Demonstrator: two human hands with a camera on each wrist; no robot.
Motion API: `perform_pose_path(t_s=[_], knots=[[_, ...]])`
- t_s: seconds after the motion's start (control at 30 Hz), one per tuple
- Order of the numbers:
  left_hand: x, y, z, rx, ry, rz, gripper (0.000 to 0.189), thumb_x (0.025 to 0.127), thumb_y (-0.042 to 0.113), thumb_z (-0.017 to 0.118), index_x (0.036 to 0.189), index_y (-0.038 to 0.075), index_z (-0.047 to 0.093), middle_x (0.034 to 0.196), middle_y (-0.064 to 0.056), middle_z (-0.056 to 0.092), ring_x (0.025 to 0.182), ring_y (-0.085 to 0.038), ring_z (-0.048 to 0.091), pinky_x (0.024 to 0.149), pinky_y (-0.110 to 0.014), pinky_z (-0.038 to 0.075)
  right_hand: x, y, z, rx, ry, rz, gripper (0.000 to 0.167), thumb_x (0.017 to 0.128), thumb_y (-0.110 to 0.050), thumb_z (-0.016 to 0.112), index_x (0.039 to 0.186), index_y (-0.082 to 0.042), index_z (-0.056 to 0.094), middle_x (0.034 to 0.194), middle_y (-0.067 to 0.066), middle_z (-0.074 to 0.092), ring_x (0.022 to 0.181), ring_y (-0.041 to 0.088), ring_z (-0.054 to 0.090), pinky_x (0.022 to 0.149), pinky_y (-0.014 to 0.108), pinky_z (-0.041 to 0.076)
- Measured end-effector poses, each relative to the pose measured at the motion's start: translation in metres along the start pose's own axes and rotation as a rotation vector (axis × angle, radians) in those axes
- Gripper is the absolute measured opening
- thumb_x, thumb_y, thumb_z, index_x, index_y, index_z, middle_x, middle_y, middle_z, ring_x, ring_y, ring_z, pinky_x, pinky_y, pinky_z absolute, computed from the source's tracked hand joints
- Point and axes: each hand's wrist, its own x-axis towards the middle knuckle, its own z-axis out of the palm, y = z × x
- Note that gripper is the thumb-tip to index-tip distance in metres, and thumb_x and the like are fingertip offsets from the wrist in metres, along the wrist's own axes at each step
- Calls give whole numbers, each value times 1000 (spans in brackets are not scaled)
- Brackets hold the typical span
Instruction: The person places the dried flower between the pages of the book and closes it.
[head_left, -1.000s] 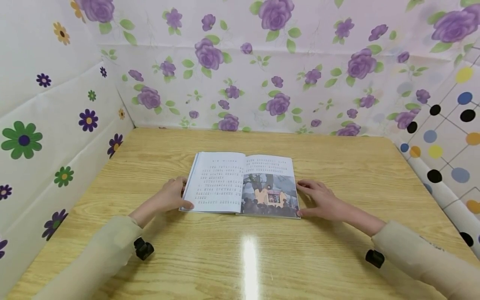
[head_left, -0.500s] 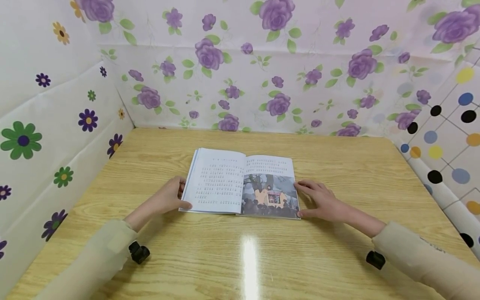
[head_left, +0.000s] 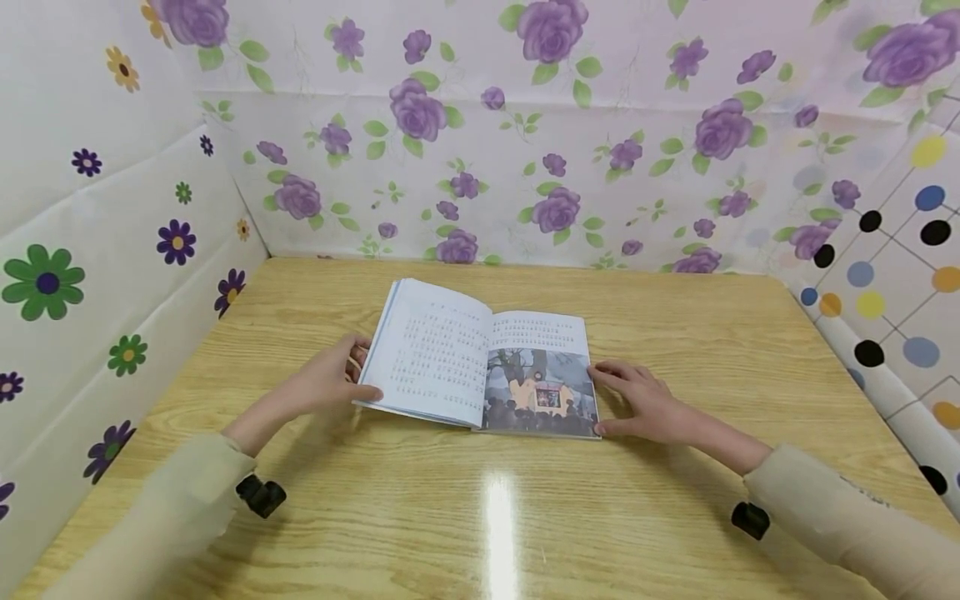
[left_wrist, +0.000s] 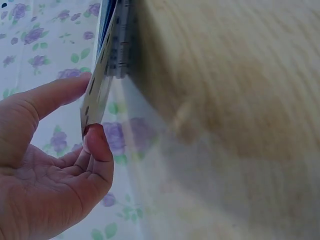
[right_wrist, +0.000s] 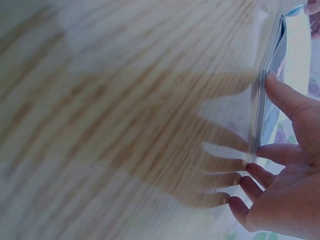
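An open book point(head_left: 536, 392) lies on the wooden table, text on its left page and a dark illustrated scene on its right page. Its left half point(head_left: 438, 358) is tilted up off the table. My left hand point(head_left: 330, 375) holds that raised side at its outer edge, thumb on the page. In the left wrist view, curled fingers point(left_wrist: 97, 145) meet the book's edge from the side opposite the thumb. My right hand point(head_left: 645, 400) rests at the right edge of the book. The right wrist view has its thumb against the edge and its fingertips point(right_wrist: 237, 205) touching along the side.
The wooden table point(head_left: 637, 517) extends around the book, with a bright light reflection in front. A flowered covering point(head_left: 495, 167) stands behind it. Patterned coverings flank both sides. Black wrist cameras point(head_left: 261, 496) hang under both sleeves.
The left half of the book has risen and tilted up from nearly flat. My left hand has lifted with it and shifted slightly left. The right hand stays almost still.
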Motion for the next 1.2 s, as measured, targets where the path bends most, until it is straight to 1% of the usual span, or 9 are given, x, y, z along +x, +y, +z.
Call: perform_pose_path(t_s=[0.1,0.27,0.53,0.67,0.73,0.83,0.97,1.07,1.2], knots=[[4,9,-6,16,12,29,63,86,12,75,133,-9,39,106,-17,55,88,-21,56,73,-28,48,0,1,0,0,2,1,84,85,-43,75,152,-6,38,154,23,36,136,51,32,104,76,26],[17,23,-13,18,46,83,63,90,13,71,138,-11,37,109,-19,57,88,-22,56,74,-27,48,-1,3,3,0,8,1,84,86,-42,75,152,-7,37,155,23,35,136,51,33,103,75,27],[41,44,-25,49,75,114,70,92,10,68,148,-7,31,111,-19,56,91,-25,57,80,-33,48,-2,5,5,18,19,-9,82,86,-41,74,152,-8,37,154,23,36,136,50,32,103,75,26],[51,53,-30,88,53,122,78,90,9,70,153,-3,25,118,-22,58,98,-29,60,81,-36,50,-2,6,5,13,24,-12,82,86,-41,75,152,-8,38,155,22,36,136,49,33,104,74,26],[56,56,-33,105,34,142,78,90,8,69,153,-1,24,121,-24,58,101,-32,61,83,-39,52,-2,6,4,10,23,-10,83,86,-41,75,153,-9,37,155,21,36,136,47,34,104,73,27],[64,60,-38,127,4,202,70,92,8,67,151,-1,30,123,-26,57,104,-34,61,88,-43,52,-2,6,4,3,23,-9,83,86,-42,74,153,-9,37,155,20,36,136,46,34,104,73,28],[78,67,-45,192,-32,281,56,95,13,65,145,-2,43,123,-23,59,105,-33,60,91,-46,52,-2,7,4,7,27,-6,83,86,-42,75,153,-10,37,156,20,35,135,45,34,103,72,28],[86,72,-50,246,-59,298,49,97,19,64,140,1,50,124,-20,58,107,-31,58,92,-46,52,-2,7,4,6,28,-5,83,86,-43,74,153,-10,37,156,20,36,135,45,34,103,72,29],[95,77,-54,285,-95,311,43,98,23,62,136,5,56,125,-19,56,110,-31,56,94,-46,51,-2,8,5,5,28,-7,83,86,-44,74,153,-11,37,156,19,35,136,45,34,103,72,29]])
